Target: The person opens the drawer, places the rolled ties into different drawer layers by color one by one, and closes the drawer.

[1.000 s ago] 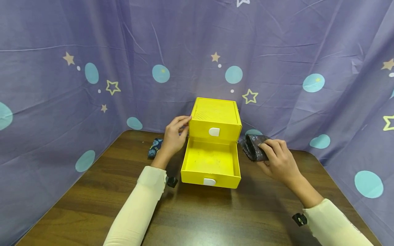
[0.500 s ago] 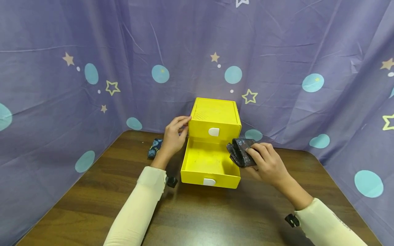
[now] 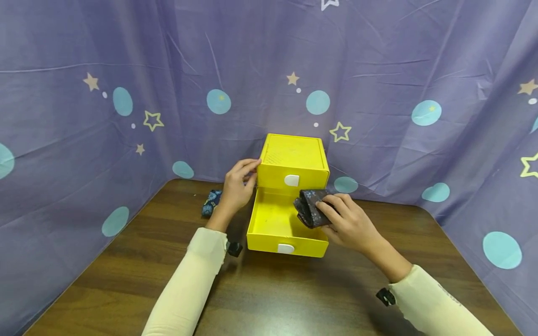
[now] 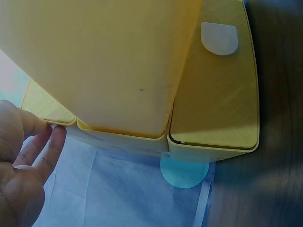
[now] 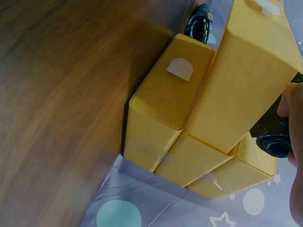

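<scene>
A yellow drawer unit (image 3: pixel 296 153) stands at the table's far side. Its middle drawer (image 3: pixel 273 219) is pulled out and shows a bare yellow floor. The top drawer (image 3: pixel 273 176) and, in the left wrist view, the bottom drawer (image 4: pixel 215 94) are closed. My left hand (image 3: pixel 239 186) touches the unit's left side near the upper front edge, fingers fairly straight. My right hand (image 3: pixel 350 224) grips a folded dark cloth with small flowers (image 3: pixel 312 207), held over the right part of the pulled-out drawer. The right wrist view shows only part of that cloth (image 5: pixel 271 127).
A second folded cloth, dark blue with a light pattern (image 3: pixel 211 202), lies on the wooden table (image 3: pixel 269 294) left of the unit, partly behind my left hand. A purple curtain with stars and dots (image 3: pixel 252 56) hangs close behind the unit and along both sides.
My right hand has carried the dark flowered cloth leftward, from beside the drawer unit to over the pulled-out drawer. The left hand and the unit have stayed in place.
</scene>
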